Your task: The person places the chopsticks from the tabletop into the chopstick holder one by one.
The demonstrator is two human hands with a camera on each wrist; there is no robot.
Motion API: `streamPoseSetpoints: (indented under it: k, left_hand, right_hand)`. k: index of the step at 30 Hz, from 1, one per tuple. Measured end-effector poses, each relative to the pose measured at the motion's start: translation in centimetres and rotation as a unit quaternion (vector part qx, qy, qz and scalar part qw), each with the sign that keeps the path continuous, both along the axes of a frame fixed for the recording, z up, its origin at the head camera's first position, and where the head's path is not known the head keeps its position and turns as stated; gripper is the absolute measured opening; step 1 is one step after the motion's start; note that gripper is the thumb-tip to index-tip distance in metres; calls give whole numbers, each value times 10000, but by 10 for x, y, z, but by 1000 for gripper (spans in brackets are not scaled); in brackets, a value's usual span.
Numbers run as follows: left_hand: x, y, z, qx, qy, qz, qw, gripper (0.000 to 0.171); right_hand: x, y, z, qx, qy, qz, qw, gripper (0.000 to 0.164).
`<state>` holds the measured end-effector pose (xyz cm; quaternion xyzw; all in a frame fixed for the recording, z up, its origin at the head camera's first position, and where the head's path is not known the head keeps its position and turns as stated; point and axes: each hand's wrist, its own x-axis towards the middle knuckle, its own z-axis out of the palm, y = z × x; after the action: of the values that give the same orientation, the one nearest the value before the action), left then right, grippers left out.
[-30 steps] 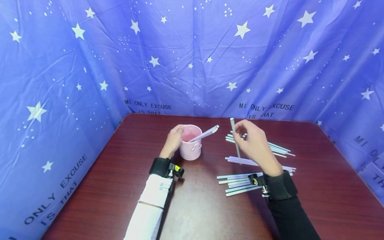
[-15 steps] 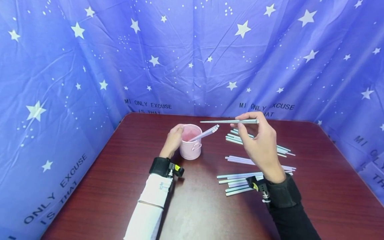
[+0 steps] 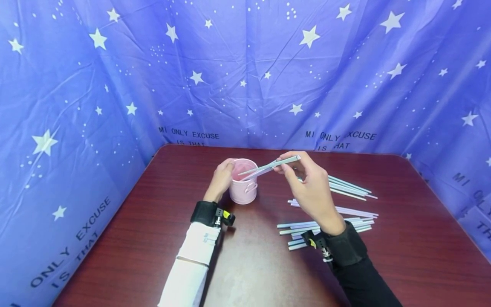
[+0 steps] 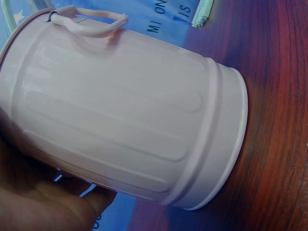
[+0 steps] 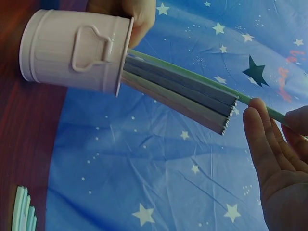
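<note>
Blue curtain (image 3: 230,64) with white stars and black lettering behind both hands; dark red-brown table (image 3: 245,264) below them. Left hand (image 3: 221,181) grips bucket (image 3: 243,195), pink, by its left wall close to the rim; far fingers partly hidden. Bucket stands upright on table, just right of left grip, well left of right grip; side handle (image 3: 251,187) sits on the wall away from left hand.

Right hand (image 3: 311,182) pinches green stick (image 3: 287,160) between thumb and fingertips near its thick end. Thin end points left from that grip, past the rim into the bucket's mouth; depth can't tell. Lilac sticks (image 3: 258,173) lean out of bucket toward right grip, side by side, close along green stick; whether they touch it, can't tell.

Loose sticks on table: green bunch (image 3: 349,187) right of right grip and partly hidden by the hand; lilac bunch (image 3: 356,212) nearer the person, crossing behind right wrist; mixed bunch (image 3: 297,224) nearest, below right grip, partly hidden by the wrist camera. Black strap on each wrist: left strap (image 3: 203,214), right strap (image 3: 347,244). White sleeve (image 3: 193,256) behind left grip, black sleeve (image 3: 364,279) behind right.
</note>
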<state>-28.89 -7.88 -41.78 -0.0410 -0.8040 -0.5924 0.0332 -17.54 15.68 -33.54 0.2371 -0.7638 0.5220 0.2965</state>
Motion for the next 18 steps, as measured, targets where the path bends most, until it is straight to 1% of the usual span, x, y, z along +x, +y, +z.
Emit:
streamPoseSetpoints:
  k: [4, 8, 12, 13, 16, 18]
  left_hand:
    - [0, 0, 0, -34, -38, -2, 10000, 41]
    - [0, 0, 1, -32, -68, 0, 10000, 41]
    - [0, 0, 1, 4, -73, 2, 10000, 40]
    - [-1, 0, 1, 15, -74, -2, 10000, 40]
    - [-1, 0, 0, 20, -89, -9, 10000, 40]
    - [-1, 0, 0, 26, -93, -9, 10000, 40]
  right_hand:
    - [0, -3, -1, -3, -95, 80, 9999, 22]
    - [-1, 0, -1, 22, -146, -21, 9999, 21]
    - [-6, 8, -1, 150, -230, -349, 9990, 18]
    - [-8, 11, -1, 229, -264, -485, 9982, 18]
    - [-13, 20, -4, 625, -435, -930, 9928, 18]
    - [-17, 27, -6, 947, -624, -1141, 9870, 18]
